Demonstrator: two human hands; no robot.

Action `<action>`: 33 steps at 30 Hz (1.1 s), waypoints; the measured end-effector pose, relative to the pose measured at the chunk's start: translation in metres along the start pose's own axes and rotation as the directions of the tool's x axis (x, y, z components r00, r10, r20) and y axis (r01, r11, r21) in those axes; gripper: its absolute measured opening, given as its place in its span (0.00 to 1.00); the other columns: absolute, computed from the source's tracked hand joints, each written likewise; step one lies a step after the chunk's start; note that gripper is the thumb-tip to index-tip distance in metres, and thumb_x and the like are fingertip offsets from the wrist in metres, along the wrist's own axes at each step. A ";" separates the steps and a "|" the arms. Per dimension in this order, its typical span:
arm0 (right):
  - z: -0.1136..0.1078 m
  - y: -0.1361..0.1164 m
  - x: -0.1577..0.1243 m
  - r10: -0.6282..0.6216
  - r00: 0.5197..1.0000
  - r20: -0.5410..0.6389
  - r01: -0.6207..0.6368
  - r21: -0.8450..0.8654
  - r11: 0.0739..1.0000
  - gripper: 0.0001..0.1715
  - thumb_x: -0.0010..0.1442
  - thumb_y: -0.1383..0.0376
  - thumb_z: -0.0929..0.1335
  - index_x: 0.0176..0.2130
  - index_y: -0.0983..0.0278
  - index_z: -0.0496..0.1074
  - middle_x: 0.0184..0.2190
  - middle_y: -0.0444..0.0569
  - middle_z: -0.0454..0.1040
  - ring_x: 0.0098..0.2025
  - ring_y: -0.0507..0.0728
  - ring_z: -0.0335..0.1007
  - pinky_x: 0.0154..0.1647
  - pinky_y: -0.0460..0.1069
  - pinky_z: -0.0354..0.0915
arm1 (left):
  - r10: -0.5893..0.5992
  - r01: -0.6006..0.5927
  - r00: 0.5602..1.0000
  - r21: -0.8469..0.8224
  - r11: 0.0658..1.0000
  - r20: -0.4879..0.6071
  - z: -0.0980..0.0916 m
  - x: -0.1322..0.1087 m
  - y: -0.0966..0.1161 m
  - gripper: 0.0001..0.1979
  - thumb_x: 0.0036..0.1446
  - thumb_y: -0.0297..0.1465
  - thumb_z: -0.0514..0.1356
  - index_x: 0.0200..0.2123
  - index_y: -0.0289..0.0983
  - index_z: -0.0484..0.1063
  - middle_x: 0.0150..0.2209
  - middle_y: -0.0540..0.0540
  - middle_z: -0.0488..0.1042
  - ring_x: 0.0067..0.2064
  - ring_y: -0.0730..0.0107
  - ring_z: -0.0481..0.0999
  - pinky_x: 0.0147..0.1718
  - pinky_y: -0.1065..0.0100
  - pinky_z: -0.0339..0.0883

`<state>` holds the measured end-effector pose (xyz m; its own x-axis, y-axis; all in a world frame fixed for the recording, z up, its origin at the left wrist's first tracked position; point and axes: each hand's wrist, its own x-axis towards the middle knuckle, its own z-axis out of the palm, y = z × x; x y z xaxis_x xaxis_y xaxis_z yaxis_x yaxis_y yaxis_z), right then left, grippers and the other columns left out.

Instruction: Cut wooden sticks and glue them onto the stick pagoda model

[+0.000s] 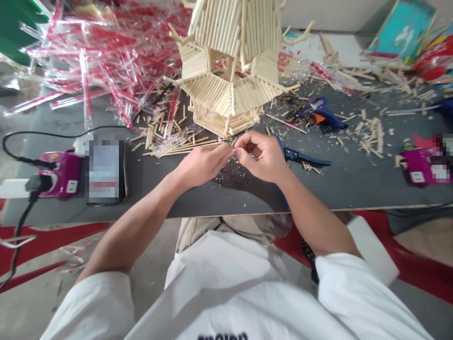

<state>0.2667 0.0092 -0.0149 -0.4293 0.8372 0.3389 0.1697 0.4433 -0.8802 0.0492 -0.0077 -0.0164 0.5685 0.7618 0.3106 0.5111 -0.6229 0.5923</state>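
My left hand (pixel 207 163) and my right hand (pixel 264 156) meet fingertip to fingertip over the dark table, just in front of a pagoda-like model (pixel 231 94) built of pale wooden sticks. Both are closed in a pinch. Between the fingertips shows a tiny end of a thin wooden stick (pixel 234 150); my fingers hide most of it. Loose wooden sticks (pixel 184 147) lie beside my left hand. A dark blue hand tool (pixel 306 157), perhaps cutters, rests partly behind my right hand and forearm.
A blue glue gun (pixel 322 114) lies right of the model among stick scraps (pixel 373 134). Red and clear plastic wrappers (pixel 106 56) are heaped at the back left. A phone (pixel 104 172) and a purple power strip (pixel 62 174) with cables sit at the left.
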 end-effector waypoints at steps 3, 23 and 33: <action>0.000 0.000 0.000 -0.014 1.000 0.003 0.014 -0.014 1.000 0.08 0.65 0.60 0.71 0.35 0.61 0.72 0.27 0.42 0.71 0.27 0.50 0.66 0.30 0.47 0.66 | -0.001 0.001 1.000 0.002 1.000 0.009 0.001 -0.001 0.000 0.14 0.75 0.36 0.49 0.35 0.39 0.64 0.29 0.48 0.71 0.28 0.73 0.68 0.30 0.70 0.60; 0.001 0.002 0.001 -0.003 1.000 0.005 0.003 0.042 0.999 0.03 0.63 0.67 0.70 0.35 0.62 0.72 0.27 0.41 0.71 0.28 0.50 0.65 0.30 0.47 0.63 | 0.006 -0.006 1.000 -0.014 1.000 -0.007 0.001 0.000 -0.001 0.13 0.75 0.34 0.50 0.35 0.38 0.63 0.28 0.50 0.70 0.28 0.74 0.68 0.30 0.70 0.59; -0.001 -0.003 0.000 0.081 0.995 0.053 -0.086 0.108 0.990 0.07 0.67 0.63 0.68 0.37 0.62 0.72 0.26 0.42 0.72 0.27 0.51 0.66 0.28 0.47 0.62 | -0.009 0.009 1.000 -0.076 0.997 0.003 0.001 0.002 0.001 0.12 0.75 0.31 0.50 0.35 0.38 0.63 0.28 0.50 0.70 0.28 0.75 0.68 0.31 0.71 0.60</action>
<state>0.2670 0.0081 -0.0115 -0.4608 0.8521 0.2482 0.1098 0.3322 -0.9368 0.0517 -0.0069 -0.0156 0.5663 0.7665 0.3029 0.4655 -0.6007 0.6500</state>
